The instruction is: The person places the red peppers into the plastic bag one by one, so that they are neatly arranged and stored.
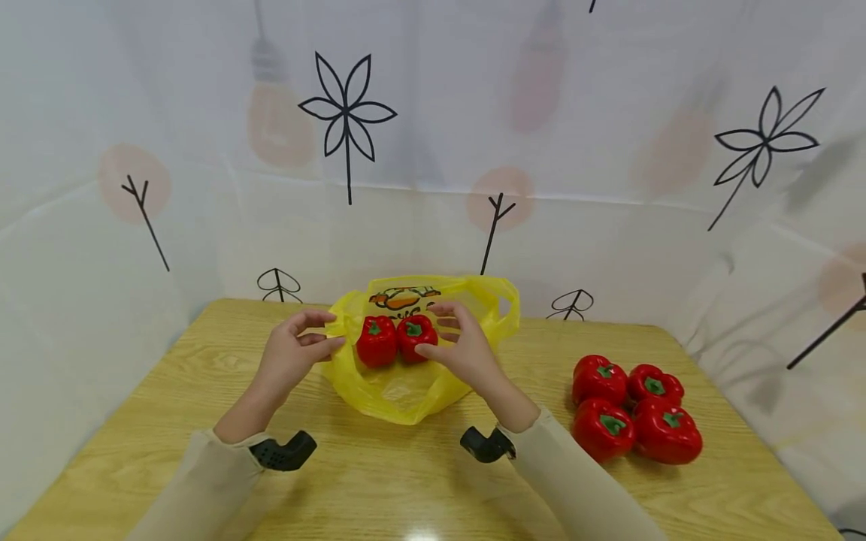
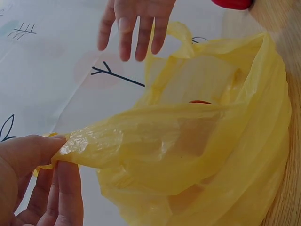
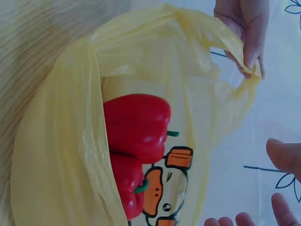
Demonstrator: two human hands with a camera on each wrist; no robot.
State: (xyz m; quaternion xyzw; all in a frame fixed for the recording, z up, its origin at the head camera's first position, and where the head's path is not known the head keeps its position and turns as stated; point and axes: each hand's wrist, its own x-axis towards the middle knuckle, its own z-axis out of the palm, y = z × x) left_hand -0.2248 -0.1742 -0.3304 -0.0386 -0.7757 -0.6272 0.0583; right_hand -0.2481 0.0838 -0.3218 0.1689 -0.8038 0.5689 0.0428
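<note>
A thin yellow plastic bag lies open on the table, with two red bell peppers side by side inside it. My left hand pinches the bag's left handle between thumb and fingers, and the left wrist view shows the plastic drawn taut from that grip. Over the bag's right side hovers my right hand, fingers spread and holding nothing. In the right wrist view the peppers show through the bag's mouth, their green stems toward the bag's printed wall.
To the right on the wooden table, several more red bell peppers stand in a tight cluster near my right sleeve. A white patterned cloth hangs behind the table's far edge. Each wrist carries a black camera mount.
</note>
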